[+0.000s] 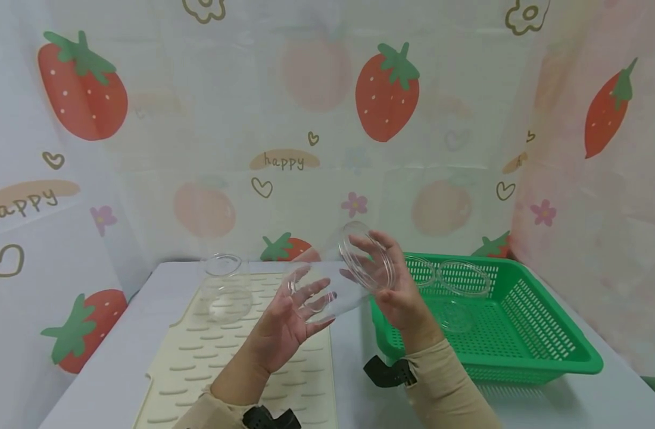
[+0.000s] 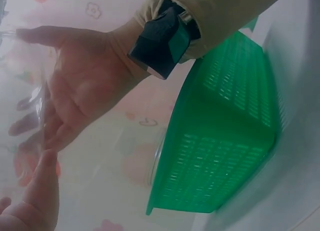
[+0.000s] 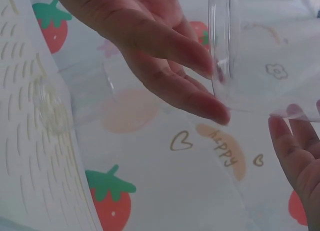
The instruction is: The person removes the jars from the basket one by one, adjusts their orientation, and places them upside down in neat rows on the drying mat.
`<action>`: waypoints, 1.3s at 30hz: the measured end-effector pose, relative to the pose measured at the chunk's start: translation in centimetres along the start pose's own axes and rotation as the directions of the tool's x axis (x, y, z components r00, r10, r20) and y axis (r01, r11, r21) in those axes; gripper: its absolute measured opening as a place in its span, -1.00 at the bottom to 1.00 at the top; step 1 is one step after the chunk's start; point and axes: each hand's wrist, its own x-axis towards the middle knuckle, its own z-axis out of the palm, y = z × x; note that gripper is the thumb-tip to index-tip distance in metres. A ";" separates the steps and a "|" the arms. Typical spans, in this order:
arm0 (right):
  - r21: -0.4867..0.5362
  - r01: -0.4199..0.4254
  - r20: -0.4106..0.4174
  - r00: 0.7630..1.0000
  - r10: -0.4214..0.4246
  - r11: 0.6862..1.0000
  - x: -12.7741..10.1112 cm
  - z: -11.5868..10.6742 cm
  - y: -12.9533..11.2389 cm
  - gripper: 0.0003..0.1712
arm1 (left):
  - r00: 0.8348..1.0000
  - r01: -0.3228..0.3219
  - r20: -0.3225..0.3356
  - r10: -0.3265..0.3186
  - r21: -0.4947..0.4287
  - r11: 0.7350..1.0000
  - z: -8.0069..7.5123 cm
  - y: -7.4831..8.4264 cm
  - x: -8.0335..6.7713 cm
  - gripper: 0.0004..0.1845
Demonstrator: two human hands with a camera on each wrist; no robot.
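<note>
Between both hands a clear, wide-mouthed jar (image 1: 342,292) is held tilted above the table, its ringed mouth up toward the right. My left hand (image 1: 284,325) holds the base end, with thumb below and fingers spread behind it. At the mouth end my right hand (image 1: 401,292) grips the rim with thumb and fingers. In the right wrist view, fingers of the left hand (image 3: 150,51) touch the jar's thick ring (image 3: 220,56), and the right hand (image 3: 305,161) meets its side. The left wrist view shows the right palm (image 2: 82,78) behind the transparent wall.
A second clear jar (image 1: 225,289) stands on the cream ridged mat (image 1: 199,369) at left. On the right sits a green slotted basket (image 1: 542,357) containing clear jars (image 1: 464,278). A printed strawberry curtain (image 1: 317,119) closes off the back and sides.
</note>
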 end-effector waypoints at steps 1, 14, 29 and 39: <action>0.005 -0.006 0.003 1.000 0.006 1.000 0.0 0.0 0.0 -0.05 | 1.000 -0.015 -0.007 0.015 -0.001 1.000 0.0 0.0 0.0 -0.19; -0.083 -0.205 0.048 0.977 0.210 0.975 -0.2 -1.3 -0.7 0.10 | 0.979 -0.076 -0.173 0.107 0.175 0.982 0.0 2.3 -0.2 -0.31; -0.436 -0.371 0.033 0.904 0.426 0.820 1.5 -3.4 -3.2 0.04 | 0.973 0.106 -0.224 0.058 0.654 0.749 0.4 5.8 -0.6 -0.31; -0.645 -0.396 0.001 0.855 0.519 0.654 2.6 -1.8 -3.4 -0.05 | 0.960 0.226 -0.273 0.058 0.882 0.413 0.4 7.1 -0.4 -0.30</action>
